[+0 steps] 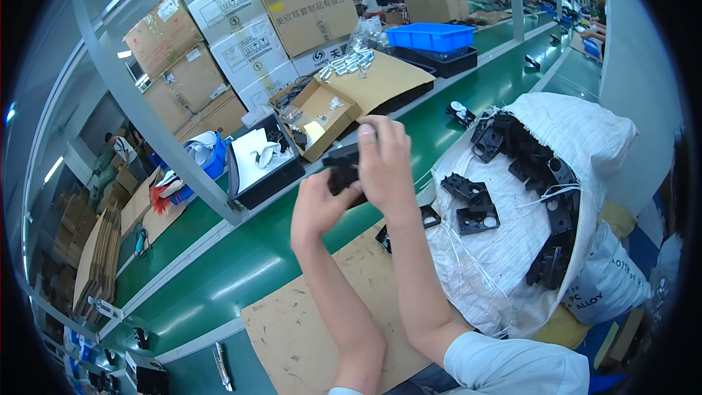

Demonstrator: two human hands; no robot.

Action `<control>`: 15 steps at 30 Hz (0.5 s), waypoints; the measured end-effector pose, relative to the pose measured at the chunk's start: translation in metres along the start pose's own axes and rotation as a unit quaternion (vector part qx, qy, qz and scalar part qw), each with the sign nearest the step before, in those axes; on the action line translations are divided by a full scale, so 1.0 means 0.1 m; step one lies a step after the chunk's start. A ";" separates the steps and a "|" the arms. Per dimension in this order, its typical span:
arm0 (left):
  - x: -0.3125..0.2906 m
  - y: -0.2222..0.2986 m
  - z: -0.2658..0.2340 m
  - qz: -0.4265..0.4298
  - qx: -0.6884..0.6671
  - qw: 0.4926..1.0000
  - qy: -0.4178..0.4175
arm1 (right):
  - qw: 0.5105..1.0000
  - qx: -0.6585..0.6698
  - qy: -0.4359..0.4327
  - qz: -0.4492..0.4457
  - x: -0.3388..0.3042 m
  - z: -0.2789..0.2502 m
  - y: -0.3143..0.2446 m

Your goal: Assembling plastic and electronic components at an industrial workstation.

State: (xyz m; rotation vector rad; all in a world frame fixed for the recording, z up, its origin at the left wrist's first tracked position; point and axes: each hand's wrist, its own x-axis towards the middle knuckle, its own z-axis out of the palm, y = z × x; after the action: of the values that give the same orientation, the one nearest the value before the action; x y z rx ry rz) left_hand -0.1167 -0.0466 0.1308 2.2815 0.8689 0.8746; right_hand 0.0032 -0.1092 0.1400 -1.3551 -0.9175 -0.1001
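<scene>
A black moulded plastic part (341,162) is held up between my two hands, over the near edge of the green bench. My left hand (319,207) grips it from below and the left, thumb pressed toward it. Wrapped around its right side, my right hand (385,164) has its fingers curled at the top. My hands cover much of the part, so its full shape is hidden. To the right, a white woven sack (497,278) lies open with several similar black plastic housings (479,218) on and in it.
A brown cardboard sheet (314,329) lies below my forearms. Beyond my hands stand a cardboard tray (338,107), a black bin (272,179) and a blue bin (430,36). Silver metal cylinders (349,64) lie on cardboard. A metal post (139,95) rises left; a utility knife (222,366) lies lower left.
</scene>
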 end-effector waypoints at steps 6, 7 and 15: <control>0.12 -2.08 0.33 -0.132 0.024 0.991 -0.022 | 0.963 0.096 -0.247 -0.055 -0.21 0.08 -0.47; -0.02 -2.31 0.27 -0.153 0.038 0.987 -0.021 | 0.935 0.131 -0.324 -0.061 -0.23 0.07 -0.58; 0.22 -0.64 0.49 -0.320 0.360 0.873 -0.079 | 0.813 0.063 -0.542 -0.202 -0.56 -0.04 -0.45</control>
State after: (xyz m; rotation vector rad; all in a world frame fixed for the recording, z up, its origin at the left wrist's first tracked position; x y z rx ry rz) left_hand -0.0918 -0.0016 0.0649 2.2963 1.9612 0.0408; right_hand -0.0565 -0.1490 0.1412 -1.0049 -2.1301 0.4611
